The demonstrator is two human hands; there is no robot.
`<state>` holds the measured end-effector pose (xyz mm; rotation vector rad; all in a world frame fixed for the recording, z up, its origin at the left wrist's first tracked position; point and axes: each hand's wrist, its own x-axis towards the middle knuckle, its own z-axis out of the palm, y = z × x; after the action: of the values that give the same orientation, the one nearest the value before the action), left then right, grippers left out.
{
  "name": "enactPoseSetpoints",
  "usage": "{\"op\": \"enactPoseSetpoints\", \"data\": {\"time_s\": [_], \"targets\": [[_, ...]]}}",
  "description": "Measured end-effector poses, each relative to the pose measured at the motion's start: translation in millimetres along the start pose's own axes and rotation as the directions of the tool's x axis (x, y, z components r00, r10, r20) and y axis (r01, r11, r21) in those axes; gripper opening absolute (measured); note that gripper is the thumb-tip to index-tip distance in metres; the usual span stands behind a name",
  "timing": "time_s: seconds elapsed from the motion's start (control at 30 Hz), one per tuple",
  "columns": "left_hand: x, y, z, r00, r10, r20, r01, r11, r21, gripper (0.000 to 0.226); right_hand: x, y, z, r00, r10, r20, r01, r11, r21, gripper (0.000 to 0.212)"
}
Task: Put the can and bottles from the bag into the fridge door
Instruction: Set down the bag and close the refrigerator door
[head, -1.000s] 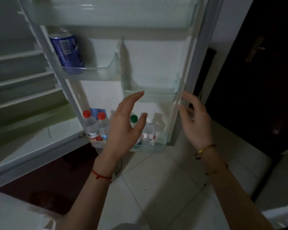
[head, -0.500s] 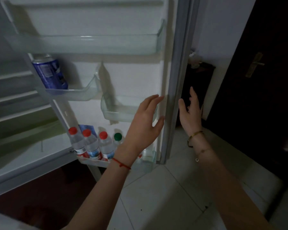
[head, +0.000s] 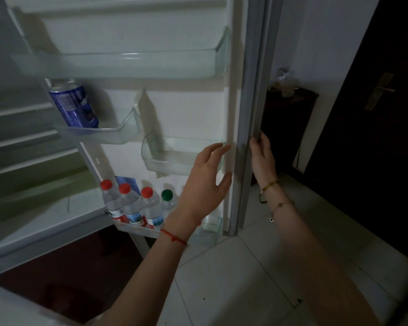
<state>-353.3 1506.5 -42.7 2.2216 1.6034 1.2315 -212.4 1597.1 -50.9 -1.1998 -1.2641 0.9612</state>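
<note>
The fridge door (head: 181, 109) stands open, its inner side facing me. A blue can (head: 73, 105) stands in the small left bin (head: 113, 135). Three red-capped water bottles (head: 130, 205) and a green-capped bottle (head: 167, 201) stand in the bottom bin (head: 210, 231). My left hand (head: 205, 184) hovers open in front of the door, fingertips close to the small right bin (head: 165, 161), holding nothing. My right hand (head: 263, 158) grips the door's outer edge, thumb on the grey seal, fingers behind it. No bag is in view.
The long upper bin (head: 127, 64) holds nothing. Fridge shelves (head: 21, 142) lie at the left. A dark door with a brass handle (head: 379, 90) and a dark cabinet (head: 290, 123) stand at the right. Pale floor tiles (head: 245, 278) lie below.
My view has swung right and up along the door. Both hands rose from the bottom bin; the right hand reached the door's edge and took hold of it.
</note>
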Motion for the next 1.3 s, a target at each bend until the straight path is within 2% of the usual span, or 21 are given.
{"op": "enactPoseSetpoints", "data": {"time_s": [0.27, 0.47, 0.63, 0.87, 1.17, 1.3], "targets": [[-13.6, 29.0, 2.0, 0.998, 0.032, -0.050, -0.033, 0.999, -0.025, 0.050, -23.8, -1.8, -8.7, 0.999, -0.042, 0.011, 0.042, 0.999, 0.026, 0.045], [-33.6, 46.4, -4.7, 0.982, 0.050, -0.183, -0.052, 0.999, -0.006, 0.047, -57.4, 0.8, -16.5, 0.994, -0.104, -0.014, 0.104, 0.994, -0.018, 0.034], [-58.6, 60.0, -19.5, 0.973, 0.101, -0.205, -0.111, 0.993, -0.038, 0.045, -96.7, -1.7, -13.3, 0.988, -0.148, -0.052, 0.148, 0.989, -0.002, 0.029], [-106.0, 60.4, -48.1, 0.970, 0.085, -0.227, -0.095, 0.995, -0.030, 0.045, -160.2, -7.2, 1.9, 0.971, -0.225, -0.081, 0.221, 0.973, -0.061, 0.026], [-181.0, 59.7, -97.5, 0.972, -0.003, -0.234, -0.025, 0.993, -0.118, 0.053, -242.7, -19.9, 35.1, 0.968, -0.242, -0.060, 0.228, 0.957, -0.182, 0.029], [-214.6, 58.0, -120.6, 0.961, -0.041, -0.274, 0.004, 0.991, -0.132, 0.057, -282.9, -29.7, 49.2, 0.964, -0.262, -0.042, 0.252, 0.955, -0.159, 0.025]]}}
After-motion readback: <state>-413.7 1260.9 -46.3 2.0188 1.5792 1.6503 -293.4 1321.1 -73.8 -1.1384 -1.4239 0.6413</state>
